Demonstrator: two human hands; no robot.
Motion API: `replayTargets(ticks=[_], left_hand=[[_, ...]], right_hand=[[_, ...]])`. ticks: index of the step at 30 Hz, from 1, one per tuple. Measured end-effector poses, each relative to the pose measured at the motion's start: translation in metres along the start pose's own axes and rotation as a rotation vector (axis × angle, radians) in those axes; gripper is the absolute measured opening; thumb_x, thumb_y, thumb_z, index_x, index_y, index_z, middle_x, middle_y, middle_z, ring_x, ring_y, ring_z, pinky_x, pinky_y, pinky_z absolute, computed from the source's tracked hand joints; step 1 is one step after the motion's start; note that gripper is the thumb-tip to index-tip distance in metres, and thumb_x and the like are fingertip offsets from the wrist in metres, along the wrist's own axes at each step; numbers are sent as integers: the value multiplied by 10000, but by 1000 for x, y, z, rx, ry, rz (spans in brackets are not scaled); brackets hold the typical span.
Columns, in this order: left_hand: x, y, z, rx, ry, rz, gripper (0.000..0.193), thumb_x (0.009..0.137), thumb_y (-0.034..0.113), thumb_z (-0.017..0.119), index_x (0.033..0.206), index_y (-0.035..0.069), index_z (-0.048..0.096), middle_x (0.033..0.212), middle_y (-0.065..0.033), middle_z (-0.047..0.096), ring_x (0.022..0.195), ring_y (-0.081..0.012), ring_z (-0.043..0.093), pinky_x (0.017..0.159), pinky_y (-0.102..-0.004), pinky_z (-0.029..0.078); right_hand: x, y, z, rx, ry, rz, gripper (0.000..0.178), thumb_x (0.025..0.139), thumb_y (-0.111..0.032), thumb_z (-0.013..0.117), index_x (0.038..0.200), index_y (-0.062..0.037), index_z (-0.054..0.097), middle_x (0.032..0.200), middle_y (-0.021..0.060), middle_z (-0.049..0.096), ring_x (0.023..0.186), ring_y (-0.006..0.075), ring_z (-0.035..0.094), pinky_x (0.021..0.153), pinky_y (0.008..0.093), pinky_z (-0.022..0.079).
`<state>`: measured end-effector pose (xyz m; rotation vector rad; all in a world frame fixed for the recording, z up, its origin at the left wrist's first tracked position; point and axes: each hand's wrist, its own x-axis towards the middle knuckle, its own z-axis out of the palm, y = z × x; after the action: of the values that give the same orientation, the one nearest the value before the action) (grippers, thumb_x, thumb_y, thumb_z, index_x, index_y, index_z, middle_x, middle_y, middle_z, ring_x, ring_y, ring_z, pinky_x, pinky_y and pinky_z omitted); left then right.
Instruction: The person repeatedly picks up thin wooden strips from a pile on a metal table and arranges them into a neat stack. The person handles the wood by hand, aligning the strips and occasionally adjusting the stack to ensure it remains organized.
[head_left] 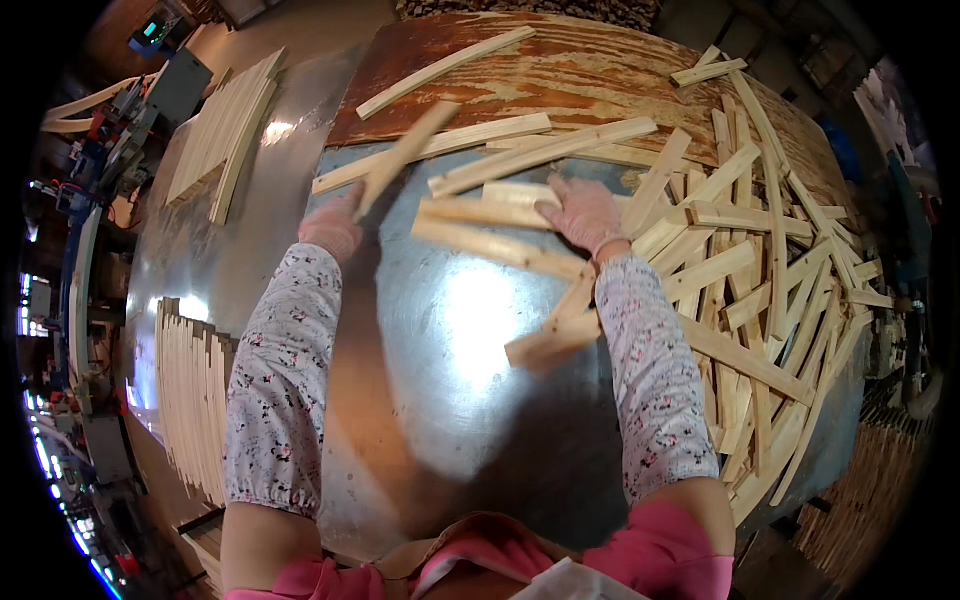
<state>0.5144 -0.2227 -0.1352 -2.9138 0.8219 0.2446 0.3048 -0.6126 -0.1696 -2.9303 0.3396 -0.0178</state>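
Note:
A blurred wooden strip (pixel 408 155) tilts up over the table, its lower end in the fingers of my left hand (pixel 333 224). My right hand (pixel 588 213) is closed on the end of a short pale wooden strip (pixel 515 194), thumb and forefinger at either side of it. Just below that hand, a longer strip (pixel 500 246) and a short block-like piece (pixel 553 338) lie at angles, partly blurred. Two long strips, one on the left (pixel 440 143) and one on the right (pixel 545 158), lie beyond my hands. Patterned sleeves cover both forearms.
A large jumbled heap of wooden strips (pixel 750 270) covers the table's right side. Neat rows of strips lie at the far left (pixel 225 135) and near left (pixel 190 400). One strip (pixel 447 70) rests on the worn brown board (pixel 600 75). Machinery (pixel 110 140) stands past the left edge.

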Motion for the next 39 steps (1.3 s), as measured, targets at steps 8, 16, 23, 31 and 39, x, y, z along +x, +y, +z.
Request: replayTargets(ticks=[8, 16, 23, 31, 39], left_hand=[[-164, 70, -39, -13, -489, 437, 755, 967, 200, 629, 1678, 206, 374, 1241, -207, 708, 1123, -399, 726, 963, -489, 595], [-57, 20, -44, -251, -82, 48, 651, 1022, 230, 558, 1656, 171, 421, 1097, -217, 777, 942, -423, 756, 844, -500, 615], [124, 0, -53, -9, 42, -292, 633, 1020, 233, 585, 1639, 267, 456, 1345, -184, 736, 1238, -378, 721, 1025, -512, 568], [131, 125, -29, -122, -78, 29, 714, 1013, 228, 573, 1695, 219, 362, 1364, -177, 715, 1268, -357, 702, 1072, -491, 552], [85, 310, -32, -549, -250, 454, 661, 961, 175, 586, 1611, 189, 467, 1248, -249, 743, 1175, -425, 714, 1017, -481, 557]], right_hand=[[-186, -8, -4, 209, 224, -481, 337, 862, -441, 776, 945, -118, 723, 938, 108, 672, 974, 362, 633, 932, 517, 501], [-338, -21, 26, 183, 160, -271, 217, 761, -309, 876, 824, -183, 711, 728, 25, 601, 757, 251, 648, 931, 471, 571], [-345, -23, 1, 111, 374, 151, 512, 801, -183, 836, 1288, -172, 679, 1086, 82, 675, 1047, 319, 668, 917, 483, 538], [-343, -22, -12, -61, 351, 259, 675, 842, -260, 832, 1463, -148, 591, 1321, 101, 628, 1235, 352, 612, 1019, 496, 495], [-365, 10, -22, -75, 297, 370, 705, 869, -379, 821, 1477, -124, 569, 1368, 147, 615, 1296, 405, 563, 1132, 544, 441]])
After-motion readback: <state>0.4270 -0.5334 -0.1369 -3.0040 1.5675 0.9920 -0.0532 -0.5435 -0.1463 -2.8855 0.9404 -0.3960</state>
